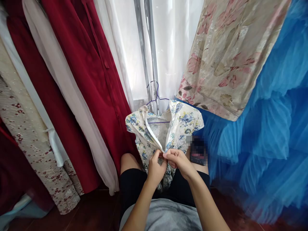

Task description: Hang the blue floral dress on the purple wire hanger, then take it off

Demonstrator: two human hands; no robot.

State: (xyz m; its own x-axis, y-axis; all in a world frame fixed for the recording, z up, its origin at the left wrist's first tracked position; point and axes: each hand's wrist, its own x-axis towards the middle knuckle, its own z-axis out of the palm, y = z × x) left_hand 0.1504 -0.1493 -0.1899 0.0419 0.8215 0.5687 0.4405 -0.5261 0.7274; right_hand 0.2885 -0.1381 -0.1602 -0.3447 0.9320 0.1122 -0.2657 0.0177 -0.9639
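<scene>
A white dress [141, 141] with blue and yellow flowers lies across my lap, a purple wire hanger [159, 97] inside its shoulders. Its zipper [154, 137] hangs unzipped in a V from the neck down to my fingers. My left hand [157, 166] is closed, pinching the dress fabric just left of the zipper's low end. Thumb and forefinger of my right hand [176, 160] pinch at the bottom of the V, touching the left fingertips. The zipper pull itself is hidden by the fingers. Below the hands the dress bunches between my thighs.
Long red dresses [79, 64] and pale garments hang on the left. A beige floral garment [223, 61] and blue ruffled tulle [264, 138] hang on the right. White curtains [178, 41] are ahead. A partly blurred phone [198, 157] rests on my right thigh.
</scene>
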